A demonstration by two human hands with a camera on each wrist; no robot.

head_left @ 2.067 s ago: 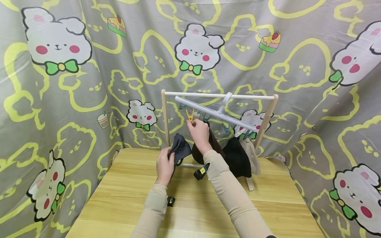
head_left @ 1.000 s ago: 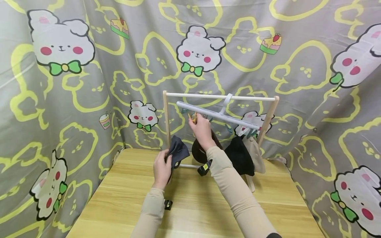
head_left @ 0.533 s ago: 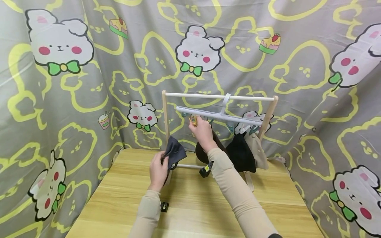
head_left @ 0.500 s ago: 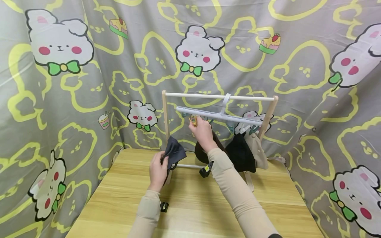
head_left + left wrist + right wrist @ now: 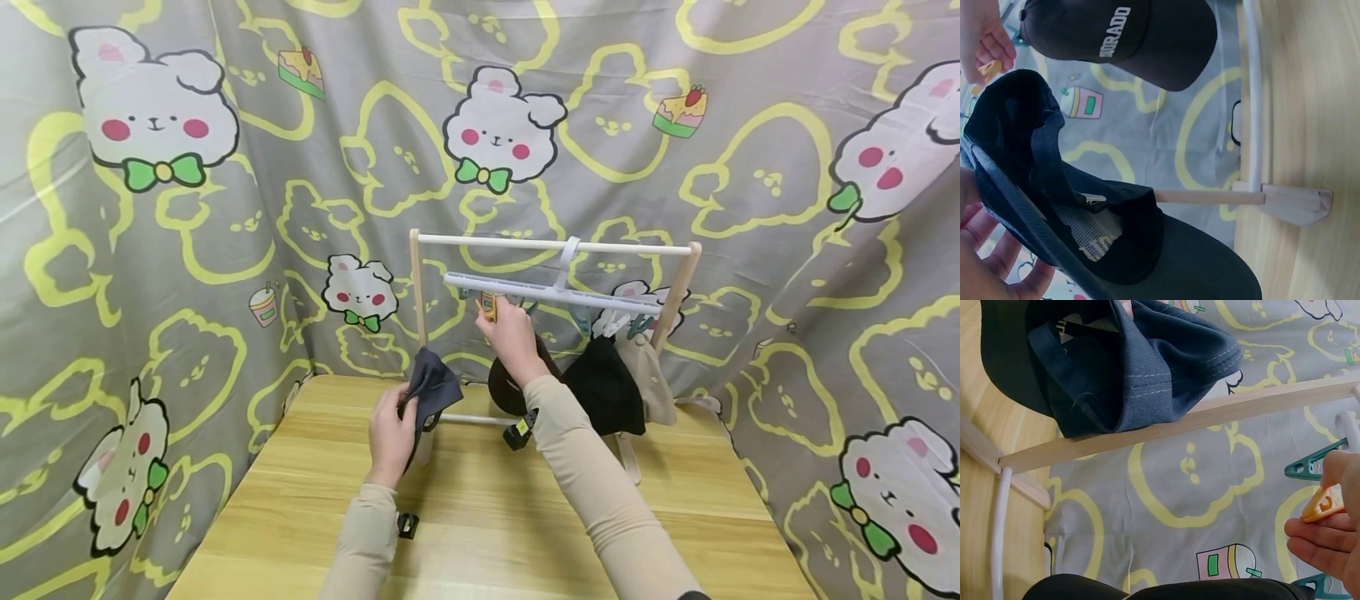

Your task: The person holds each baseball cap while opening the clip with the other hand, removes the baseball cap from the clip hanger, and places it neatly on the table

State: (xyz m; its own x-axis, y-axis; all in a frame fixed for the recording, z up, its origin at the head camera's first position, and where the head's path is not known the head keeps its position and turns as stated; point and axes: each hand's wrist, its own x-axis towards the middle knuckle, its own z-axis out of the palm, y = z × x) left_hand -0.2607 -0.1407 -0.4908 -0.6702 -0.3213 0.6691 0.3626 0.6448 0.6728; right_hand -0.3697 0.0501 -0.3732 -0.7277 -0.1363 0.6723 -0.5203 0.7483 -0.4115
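Note:
In the head view my left hand (image 5: 392, 435) grips a dark navy baseball cap (image 5: 437, 385) left of the rack. The left wrist view looks into the cap's hollow, with a pale label (image 5: 1092, 232) inside. My right hand (image 5: 513, 335) is below the hanger (image 5: 546, 292), pinching an orange clothespin (image 5: 1324, 504) between thumb and fingers. A teal clip (image 5: 1316, 462) hangs right beside that hand. Behind the right hand hangs a dark brown cap (image 5: 506, 392), with white lettering in the left wrist view. The navy cap is apart from the hanger's clips.
A wooden rack (image 5: 681, 292) with a white top rod carries the hanger. A black cap (image 5: 606, 390) and a beige cloth item (image 5: 651, 382) hang at its right end. The wooden table (image 5: 480, 533) stretches in front, and a patterned curtain (image 5: 615, 158) surrounds it.
My left hand has drawn the navy cap left and slightly down. The hanger's left end has dropped, so it tilts less. My right hand keeps the orange clothespin and has shifted slightly right and down.

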